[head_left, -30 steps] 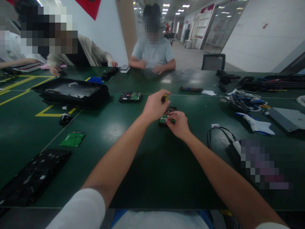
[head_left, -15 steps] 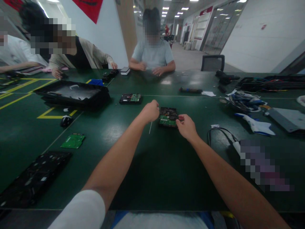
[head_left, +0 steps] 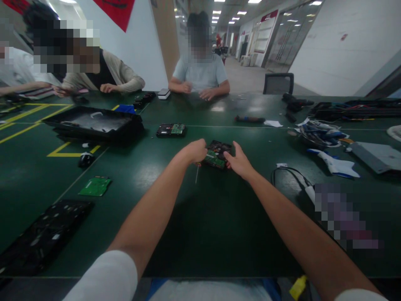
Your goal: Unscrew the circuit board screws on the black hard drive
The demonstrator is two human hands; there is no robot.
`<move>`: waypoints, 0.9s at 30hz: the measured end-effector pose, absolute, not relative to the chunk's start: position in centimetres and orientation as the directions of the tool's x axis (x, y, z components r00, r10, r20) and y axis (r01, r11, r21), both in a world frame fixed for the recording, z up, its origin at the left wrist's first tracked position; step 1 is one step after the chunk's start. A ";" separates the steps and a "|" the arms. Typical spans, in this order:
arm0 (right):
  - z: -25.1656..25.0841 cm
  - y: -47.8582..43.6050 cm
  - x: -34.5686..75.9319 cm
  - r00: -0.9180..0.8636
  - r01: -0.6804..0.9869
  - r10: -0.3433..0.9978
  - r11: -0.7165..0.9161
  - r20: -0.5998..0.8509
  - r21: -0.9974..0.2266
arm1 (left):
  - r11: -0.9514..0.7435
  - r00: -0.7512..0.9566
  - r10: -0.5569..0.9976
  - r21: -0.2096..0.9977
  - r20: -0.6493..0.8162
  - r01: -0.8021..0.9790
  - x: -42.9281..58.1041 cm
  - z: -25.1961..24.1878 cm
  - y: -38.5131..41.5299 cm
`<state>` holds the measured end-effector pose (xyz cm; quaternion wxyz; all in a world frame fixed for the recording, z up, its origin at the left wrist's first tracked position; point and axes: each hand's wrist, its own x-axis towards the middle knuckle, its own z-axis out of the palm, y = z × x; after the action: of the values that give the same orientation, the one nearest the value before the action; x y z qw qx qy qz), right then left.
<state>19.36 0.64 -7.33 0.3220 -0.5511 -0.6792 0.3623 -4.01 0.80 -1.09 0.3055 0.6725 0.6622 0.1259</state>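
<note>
In the middle of the table a hard drive (head_left: pixel 219 149), black with a green circuit board, lies turned at an angle. My right hand (head_left: pixel 239 161) grips its right side, thumb over the top edge. Close by the drive's left side is my left hand (head_left: pixel 196 151), closed around a screwdriver whose thin metal shaft (head_left: pixel 197 174) points down toward me. The screwdriver's handle is hidden in the fist. Whether the left fingers also touch the drive I cannot tell.
Another hard drive (head_left: pixel 171 130) lies beyond my left hand. On the left are a black tray (head_left: pixel 94 121), a green circuit board (head_left: pixel 95 186) and a black panel (head_left: pixel 46 234). At right lie a cable (head_left: pixel 291 169) and a white-and-blue wrapper (head_left: pixel 338 163). Several people sit across the table.
The hard drive has turned and shifted slightly left. My right hand has moved left with it and now grips it more firmly. The screwdriver has come down a little toward me.
</note>
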 end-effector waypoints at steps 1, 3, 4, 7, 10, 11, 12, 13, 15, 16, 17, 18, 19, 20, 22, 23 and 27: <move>-7.2 0.7 19.3 -0.169 0.491 0.986 0.088 0.004 -0.867 | 0.067 0.094 0.965 0.578 -0.245 0.814 -4.0 -0.9 0.7; -7.0 0.8 19.2 -0.142 0.448 0.989 0.020 -0.049 -0.894 | 0.080 0.104 0.957 0.591 -0.271 0.803 -4.1 -0.6 0.5; -6.9 0.9 19.1 -0.140 0.435 0.988 0.005 -0.062 -0.900 | 0.086 0.108 0.953 0.598 -0.282 0.797 -4.1 -0.4 0.4; -6.8 0.8 19.1 -0.119 0.413 0.992 0.017 -0.035 -0.911 | 0.096 0.084 0.958 0.585 -0.273 0.806 -4.0 -0.1 0.2; -6.6 0.1 19.4 -0.125 0.450 0.992 0.073 0.018 -0.890 | 0.112 0.024 0.970 0.527 -0.243 0.843 -4.3 0.1 0.2; -6.5 -0.2 19.6 -0.146 0.481 0.989 0.093 0.026 -0.872 | 0.122 0.009 0.969 0.513 -0.245 0.849 -4.4 0.2 0.3; -6.4 -0.7 19.8 -0.164 0.519 0.986 0.112 0.030 -0.848 | 0.130 0.003 0.968 0.507 -0.252 0.852 -4.6 0.2 0.4; -6.3 -1.3 20.1 -0.176 0.556 0.984 0.123 0.028 -0.822 | 0.138 0.000 0.965 0.507 -0.262 0.851 -4.7 0.3 0.4; -6.0 -2.7 20.5 -0.201 0.618 0.980 0.131 0.006 -0.775 | 0.149 0.001 0.960 0.517 -0.278 0.843 -5.1 0.4 0.6; -5.8 -3.4 20.7 -0.212 0.637 0.977 0.133 -0.007 -0.759 | 0.150 0.007 0.958 0.524 -0.285 0.838 -5.2 0.4 0.7; -5.5 -4.1 20.8 -0.225 0.653 0.974 0.135 -0.021 -0.745 | 0.145 0.016 0.958 0.529 -0.288 0.836 -5.3 0.4 0.7; -5.3 -4.7 21.0 -0.233 0.670 0.972 0.137 -0.032 -0.729 | 0.137 0.024 0.958 0.526 -0.287 0.840 -5.4 0.4 0.8; -4.9 -5.2 21.0 -0.234 0.695 0.972 0.144 -0.031 -0.705 | 0.127 0.028 0.959 0.513 -0.283 0.849 -5.5 0.5 0.8; -4.6 -5.6 21.1 -0.239 0.724 0.971 0.166 -0.018 -0.670 | 0.114 0.030 0.961 0.495 -0.275 0.862 -5.6 0.5 0.8; -3.7 -5.8 21.0 -0.263 0.777 0.963 0.252 0.067 -0.577 | 0.092 0.027 0.968 0.452 -0.251 0.887 -5.7 0.5 0.8; -3.3 -5.6 20.9 -0.295 0.790 0.948 0.313 0.121 -0.527 | 0.086 0.027 0.970 0.442 -0.242 0.893 -5.7 0.5 0.8; -2.5 -3.7 19.7 -0.547 0.738 0.817 0.574 0.183 -0.356 | 0.098 0.034 0.968 0.494 -0.250 0.864 -5.7 0.4 0.8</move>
<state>19.74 -3.68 -2.49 0.1661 -0.4459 -0.8714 0.1192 -5.73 0.77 0.38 0.2731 0.6650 0.6887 0.0947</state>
